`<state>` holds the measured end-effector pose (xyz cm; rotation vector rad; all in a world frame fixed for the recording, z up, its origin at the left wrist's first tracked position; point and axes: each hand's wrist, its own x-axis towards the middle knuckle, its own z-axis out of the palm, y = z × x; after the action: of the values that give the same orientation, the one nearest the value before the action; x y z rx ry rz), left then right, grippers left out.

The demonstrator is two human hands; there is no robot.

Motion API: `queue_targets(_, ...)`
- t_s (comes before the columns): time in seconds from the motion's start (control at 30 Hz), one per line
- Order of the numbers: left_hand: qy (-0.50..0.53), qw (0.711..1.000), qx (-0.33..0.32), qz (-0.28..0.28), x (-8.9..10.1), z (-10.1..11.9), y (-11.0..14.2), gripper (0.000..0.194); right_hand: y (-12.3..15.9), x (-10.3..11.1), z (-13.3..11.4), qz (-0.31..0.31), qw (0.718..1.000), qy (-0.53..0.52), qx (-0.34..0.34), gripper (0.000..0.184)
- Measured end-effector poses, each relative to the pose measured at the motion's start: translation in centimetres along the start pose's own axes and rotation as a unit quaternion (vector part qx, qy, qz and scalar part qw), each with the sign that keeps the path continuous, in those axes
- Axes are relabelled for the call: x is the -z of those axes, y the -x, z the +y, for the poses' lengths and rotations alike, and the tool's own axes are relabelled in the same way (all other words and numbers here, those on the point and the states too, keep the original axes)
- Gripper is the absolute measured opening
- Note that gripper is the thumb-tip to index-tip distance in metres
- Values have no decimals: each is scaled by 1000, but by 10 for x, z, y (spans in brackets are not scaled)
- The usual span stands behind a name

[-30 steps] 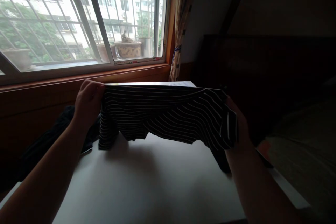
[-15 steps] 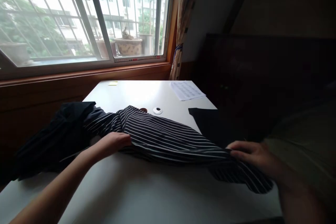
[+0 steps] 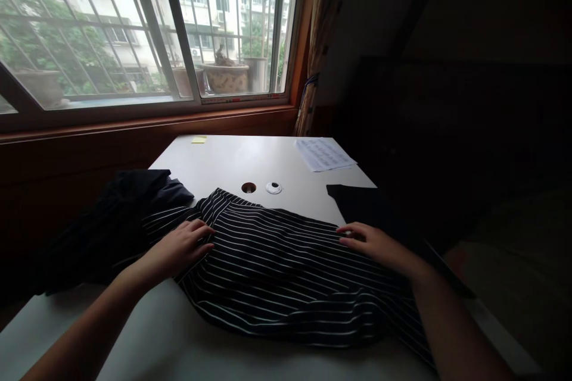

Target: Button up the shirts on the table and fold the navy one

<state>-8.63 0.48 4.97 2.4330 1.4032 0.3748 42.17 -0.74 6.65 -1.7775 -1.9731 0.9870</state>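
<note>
A black shirt with thin white stripes (image 3: pixel 272 262) lies spread across the white table (image 3: pixel 223 158), with folds along its near edge. My left hand (image 3: pixel 187 244) rests on the shirt's left part, fingers bent a little and apart. Over at its right part, my right hand (image 3: pixel 375 245) touches the cloth with fingers stretched toward the middle. Neither hand grips the fabric. One striped sleeve reaches left toward a dark pile of clothes (image 3: pixel 107 220); the other side runs under my right forearm.
Dark folded cloth (image 3: pixel 357 202) lies at the table's right edge. Printed sheets (image 3: pixel 324 153) and a yellow note (image 3: pixel 199 139) lie at the back. Behind the shirt are a round hole (image 3: pixel 249 188) and a white ring-shaped piece (image 3: pixel 274 188). A barred window (image 3: pixel 147 30) stands beyond.
The striped shirt came down from between my raised hands onto the table and now lies flatter. Both hands have let go of it; my right hand has moved in toward the middle.
</note>
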Motion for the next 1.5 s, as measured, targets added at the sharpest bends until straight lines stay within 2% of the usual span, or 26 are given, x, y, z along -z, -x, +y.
queue_targets(0.07,-77,996,2,39,-17,-16,2,45,-21,-17,0,28,997,52,43,51)
queue_targets(0.2,-140,989,3,42,-55,-29,5,57,-58,-44,0,71,987,133,57,56)
queue_targets(0.27,-159,986,8,45,-66,-29,3,57,-70,-52,-4,55,990,121,42,53)
queue_targets(0.37,-166,985,1,48,-70,-29,-4,58,-77,-55,-12,0,996,81,24,38)
queue_targets(0.47,-157,986,-9,52,-68,-30,-17,58,-74,-51,-15,1,998,60,35,31)
queue_targets(0.63,-111,993,-14,46,-64,-24,-44,57,-65,-29,4,95,995,17,11,35)
queue_targets(0.7,-79,995,-29,61,-61,-22,-53,56,-61,-17,17,136,990,26,-11,33)
queue_targets(0.8,-57,988,-29,142,-49,-24,-60,49,-55,-4,36,203,974,86,-42,29)
queue_targets(0.87,-80,974,10,212,-38,-31,-59,46,-50,0,44,231,962,139,-49,27)
queue_targets(0.93,-123,958,68,249,-27,-41,-55,47,-46,-1,44,241,951,191,-42,25)
queue_targets(1.0,-160,950,133,234,-17,-50,-48,52,-44,-7,35,254,937,238,-21,24)
queue_targets(1.1,-159,953,212,145,-4,-59,-37,55,-43,-24,4,262,931,251,49,25)
queue_targets(1.2,-123,960,237,89,5,-61,-30,46,-46,-49,-35,189,952,186,151,22)
queue_targets(1.3,-90,972,194,93,10,-55,-26,37,-54,-74,-64,102,962,146,206,29)
queue_targets(1.37,-46,986,116,108,12,-46,-23,33,-64,-86,-74,70,963,144,217,42)
queue_targets(1.5,69,991,-43,105,21,-11,-5,27,-97,-92,-74,77,968,152,185,61)
